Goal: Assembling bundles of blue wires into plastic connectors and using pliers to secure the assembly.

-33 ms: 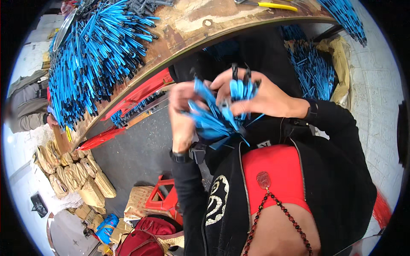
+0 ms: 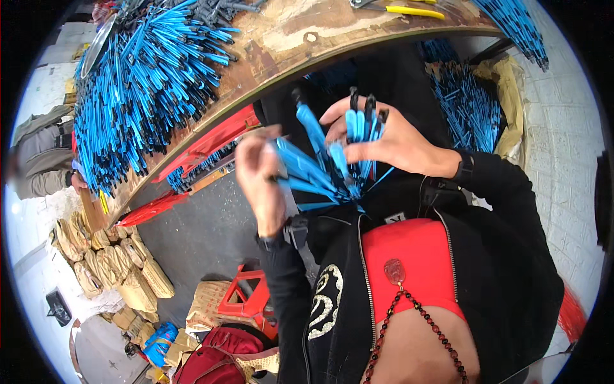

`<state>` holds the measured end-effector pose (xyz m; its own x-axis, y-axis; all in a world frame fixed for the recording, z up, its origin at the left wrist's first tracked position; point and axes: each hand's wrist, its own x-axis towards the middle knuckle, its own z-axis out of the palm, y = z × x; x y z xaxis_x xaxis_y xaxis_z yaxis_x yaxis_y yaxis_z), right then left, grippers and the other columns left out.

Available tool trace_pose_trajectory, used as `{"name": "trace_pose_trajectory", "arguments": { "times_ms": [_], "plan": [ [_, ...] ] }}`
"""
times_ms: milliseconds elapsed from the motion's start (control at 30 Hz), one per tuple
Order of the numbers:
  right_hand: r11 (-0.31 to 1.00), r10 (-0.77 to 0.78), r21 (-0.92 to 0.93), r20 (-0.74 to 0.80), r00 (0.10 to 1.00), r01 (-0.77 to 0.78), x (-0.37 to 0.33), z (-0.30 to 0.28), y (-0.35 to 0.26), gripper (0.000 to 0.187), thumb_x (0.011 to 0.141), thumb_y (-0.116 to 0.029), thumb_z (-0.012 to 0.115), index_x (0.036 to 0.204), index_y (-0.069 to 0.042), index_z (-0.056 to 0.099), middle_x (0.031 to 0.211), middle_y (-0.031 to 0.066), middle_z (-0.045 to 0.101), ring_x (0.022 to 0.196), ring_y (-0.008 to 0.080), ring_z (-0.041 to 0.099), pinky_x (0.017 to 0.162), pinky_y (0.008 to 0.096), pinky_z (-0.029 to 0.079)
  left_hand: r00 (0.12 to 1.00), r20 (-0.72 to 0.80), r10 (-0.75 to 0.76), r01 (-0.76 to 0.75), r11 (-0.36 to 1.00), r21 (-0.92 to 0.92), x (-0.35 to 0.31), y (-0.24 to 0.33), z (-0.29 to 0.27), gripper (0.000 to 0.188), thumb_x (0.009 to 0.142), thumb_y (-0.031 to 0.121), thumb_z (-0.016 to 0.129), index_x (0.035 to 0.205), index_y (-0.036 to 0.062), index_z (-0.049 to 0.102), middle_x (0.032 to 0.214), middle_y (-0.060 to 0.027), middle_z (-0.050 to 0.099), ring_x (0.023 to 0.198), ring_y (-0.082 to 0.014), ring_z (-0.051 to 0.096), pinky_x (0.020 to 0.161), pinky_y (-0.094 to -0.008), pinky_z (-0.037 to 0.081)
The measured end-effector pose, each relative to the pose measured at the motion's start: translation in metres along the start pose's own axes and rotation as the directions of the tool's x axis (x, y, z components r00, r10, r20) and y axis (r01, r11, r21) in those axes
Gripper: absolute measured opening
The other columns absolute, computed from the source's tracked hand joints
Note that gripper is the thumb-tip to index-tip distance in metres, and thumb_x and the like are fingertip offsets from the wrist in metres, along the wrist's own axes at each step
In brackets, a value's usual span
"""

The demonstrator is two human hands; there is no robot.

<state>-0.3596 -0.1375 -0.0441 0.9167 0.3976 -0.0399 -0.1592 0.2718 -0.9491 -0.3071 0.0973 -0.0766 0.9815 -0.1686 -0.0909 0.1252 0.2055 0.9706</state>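
Note:
In front of my chest my right hand (image 2: 400, 142) is closed around several slim blue strips with black ends (image 2: 361, 127). Their black tips stick up above its fingers. More blue strips (image 2: 304, 168) of the same bunch fan out toward the left, their lower ends meeting near my jacket. My left hand (image 2: 259, 176) is at the left ends of this fan, its fingers blurred by motion, so I cannot make out whether they grip any strips. One black-tipped strip (image 2: 310, 125) stands up between the two hands.
A wooden table (image 2: 291, 41) curves across the top, bearing a large heap of blue strips (image 2: 144, 89) and yellow-handled pliers (image 2: 412, 11). More strips fill a sack (image 2: 508, 96) at right. Paper-wrapped bundles (image 2: 115, 265), a red stool (image 2: 246, 294) and a person (image 2: 45, 153) are at left.
My left hand has moved left, away from my right hand, and the blue strips between them are more spread out. My right hand has hardly moved and still holds its strips.

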Motion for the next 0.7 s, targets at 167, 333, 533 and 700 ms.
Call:
{"name": "trace_pose_trajectory", "arguments": {
  "times_ms": [167,333,533,700],
  "plan": [
    [0.997,-0.054,-0.066,-0.370,0.928,0.031,0.005,0.012,0.006,0.049,0.080,-0.005,0.076,0.122,-0.003,0.053,0.101,0.0050,0.062,0.094,0.0101,0.059,0.087,0.0268,0.048,0.995,-0.017,-0.099,0.100,0.969,0.228,-0.056,0.010,0.013,0.035,0.076,0.007,0.079,0.103,0.0004,0.057,0.111,-0.0087,0.062,0.096,-0.0168,0.058,0.088,-0.0327,0.047],
    [0.996,-0.075,-0.070,-0.389,0.918,0.052,0.003,0.025,0.006,0.046,0.079,-0.006,0.077,0.119,-0.003,0.053,0.099,0.0045,0.061,0.095,0.0103,0.060,0.088,0.0264,0.048,0.968,0.089,0.236,-0.214,0.586,0.782,-0.062,0.016,0.036,0.038,0.081,0.010,0.075,0.114,-0.0004,0.059,0.112,-0.0110,0.061,0.099,-0.0189,0.057,0.089,-0.0336,0.046],
    [0.993,-0.105,-0.085,-0.415,0.904,0.076,-0.001,0.026,0.005,0.047,0.079,-0.006,0.077,0.119,-0.003,0.053,0.099,0.0050,0.061,0.096,0.0119,0.061,0.088,0.0274,0.048,0.993,0.092,0.069,-0.112,0.760,0.641,-0.058,0.026,0.060,0.039,0.086,0.010,0.071,0.121,0.0002,0.057,0.111,-0.0121,0.061,0.102,-0.0205,0.057,0.090,-0.0346,0.045],
    [0.998,-0.058,-0.046,-0.421,0.905,0.043,-0.001,0.026,0.006,0.049,0.079,-0.006,0.077,0.121,-0.003,0.052,0.101,0.0057,0.062,0.101,0.0130,0.061,0.093,0.0294,0.048,0.999,0.041,-0.021,-0.004,0.843,0.538,-0.059,0.021,0.069,0.036,0.090,0.012,0.068,0.122,0.0003,0.056,0.112,-0.0130,0.062,0.103,-0.0218,0.060,0.089,-0.0347,0.047]
  ]
}}
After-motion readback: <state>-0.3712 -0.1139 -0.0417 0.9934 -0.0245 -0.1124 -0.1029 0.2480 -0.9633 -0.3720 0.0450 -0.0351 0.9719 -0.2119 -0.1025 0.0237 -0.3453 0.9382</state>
